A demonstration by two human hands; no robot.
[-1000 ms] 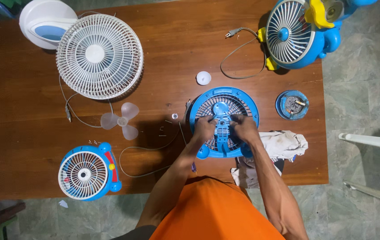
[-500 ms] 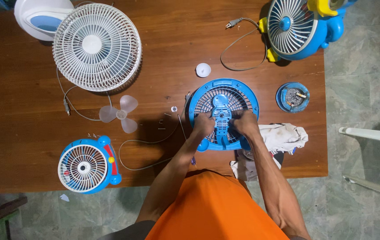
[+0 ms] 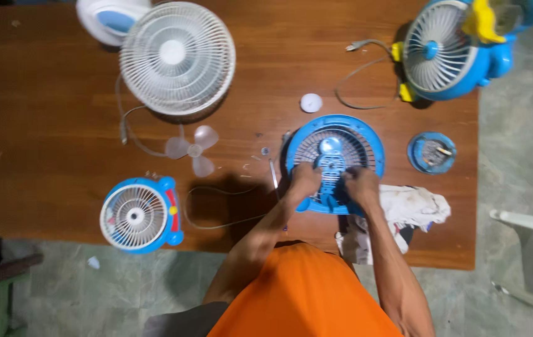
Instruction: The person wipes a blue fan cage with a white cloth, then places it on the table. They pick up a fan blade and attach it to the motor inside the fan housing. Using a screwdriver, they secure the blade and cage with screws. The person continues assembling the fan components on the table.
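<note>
Plastic is what the blue fan housing (image 3: 335, 163) appears to be made of, so it is probably handling light and fairly stiff, though its thin grille ribs look easy to snap. It is lying face down on the bench (image 3: 60, 125) near the front edge, just in front of the person. Both hands are pressing on it: the left hand (image 3: 304, 179) is curling over the ribs left of the central spine, the right hand (image 3: 360, 184) is doing likewise on the right, each grip clenched on the housing. The sturdy outer rim and the spine look like safer holds than the ribs. Fingertips are hiding under the knuckles (the picture is also blurring slightly), so what they are pinching is unclear. A rag (image 3: 413, 206) is lying just beside the housing, and 1 loose propeller (image 3: 193, 150) is sitting well apart.
</note>
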